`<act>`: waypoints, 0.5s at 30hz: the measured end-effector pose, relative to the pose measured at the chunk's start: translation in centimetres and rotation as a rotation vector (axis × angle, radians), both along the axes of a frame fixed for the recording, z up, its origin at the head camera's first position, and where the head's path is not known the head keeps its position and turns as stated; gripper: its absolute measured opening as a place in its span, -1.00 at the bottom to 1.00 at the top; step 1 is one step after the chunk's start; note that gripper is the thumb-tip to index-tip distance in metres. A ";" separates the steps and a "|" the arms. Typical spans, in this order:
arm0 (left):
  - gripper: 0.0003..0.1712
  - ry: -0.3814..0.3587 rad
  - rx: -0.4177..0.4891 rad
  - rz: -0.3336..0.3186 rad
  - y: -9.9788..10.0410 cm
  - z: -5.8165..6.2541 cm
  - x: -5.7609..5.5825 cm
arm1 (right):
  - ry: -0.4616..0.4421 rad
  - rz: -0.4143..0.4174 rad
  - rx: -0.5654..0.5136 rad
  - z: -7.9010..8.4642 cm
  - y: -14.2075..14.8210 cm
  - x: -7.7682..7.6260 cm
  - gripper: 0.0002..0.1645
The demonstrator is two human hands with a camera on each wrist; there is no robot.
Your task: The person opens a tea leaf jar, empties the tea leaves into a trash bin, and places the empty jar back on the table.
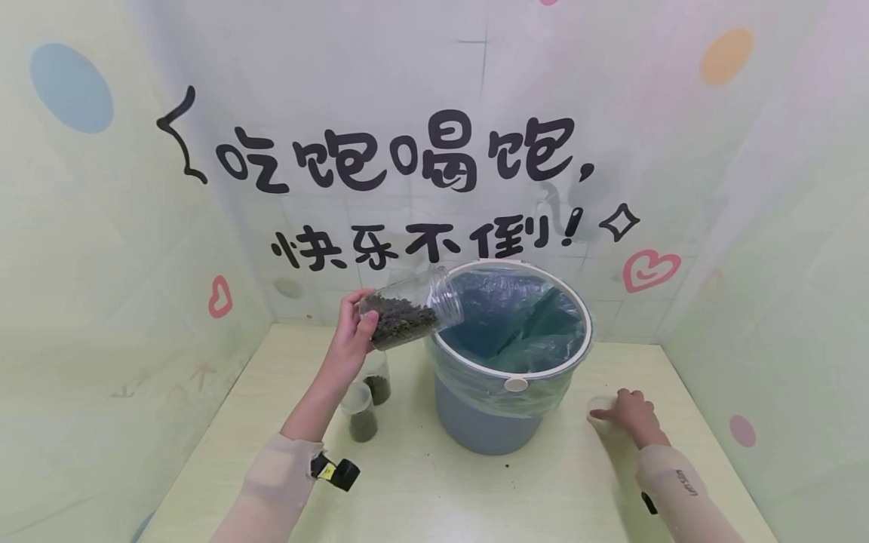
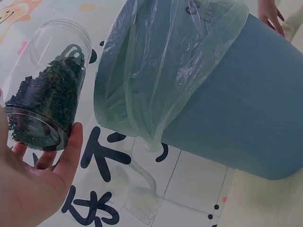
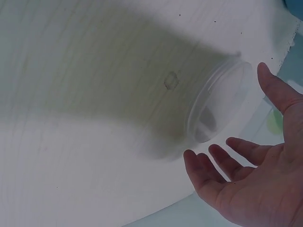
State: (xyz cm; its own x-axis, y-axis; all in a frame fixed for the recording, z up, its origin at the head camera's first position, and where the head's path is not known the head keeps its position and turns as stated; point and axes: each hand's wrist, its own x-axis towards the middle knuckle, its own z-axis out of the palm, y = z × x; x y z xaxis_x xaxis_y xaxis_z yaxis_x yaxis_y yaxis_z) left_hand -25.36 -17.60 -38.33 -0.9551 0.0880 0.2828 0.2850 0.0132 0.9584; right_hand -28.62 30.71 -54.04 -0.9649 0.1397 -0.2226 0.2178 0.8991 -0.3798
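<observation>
My left hand (image 1: pixel 353 332) grips a clear plastic jar (image 1: pixel 441 290) by its base end. The jar is tilted on its side, its uncovered mouth at the bin's left rim. Dark, dried leaf-like flakes (image 2: pixel 52 90) lie along its lower side. A blue bin (image 1: pixel 485 415) with a green plastic liner (image 1: pixel 502 396) stands beside the jar. To the bin's right, my right hand (image 1: pixel 634 415) is at a clear round lid (image 3: pixel 222 99) on the table. Its thumb and fingers are spread around the lid; whether they touch it, I cannot tell.
Two smaller clear containers with dark contents, a front one (image 1: pixel 360 418) and a rear one (image 1: pixel 377 381), stand left of the bin. A few dark crumbs dot the pale table (image 1: pixel 434 498). Printed curtain-like walls (image 1: pixel 407 75) enclose the back and sides.
</observation>
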 end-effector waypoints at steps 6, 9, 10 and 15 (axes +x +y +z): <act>-0.44 0.000 0.003 -0.006 0.0 0.0 0.0 | 0.025 0.038 -0.021 1.1 0.4 -0.4 0.08; -0.43 -0.001 -0.003 -0.001 0.0 0.0 0.0 | 0.041 0.057 -0.037 1.9 0.4 -0.5 0.06; -0.43 -0.002 -0.007 0.000 0.0 0.0 0.1 | 0.048 0.062 -0.045 2.3 0.4 -0.5 0.05; -0.42 0.003 -0.002 -0.002 -0.1 -0.1 0.0 | 0.088 0.085 -0.072 4.1 0.5 -1.0 0.03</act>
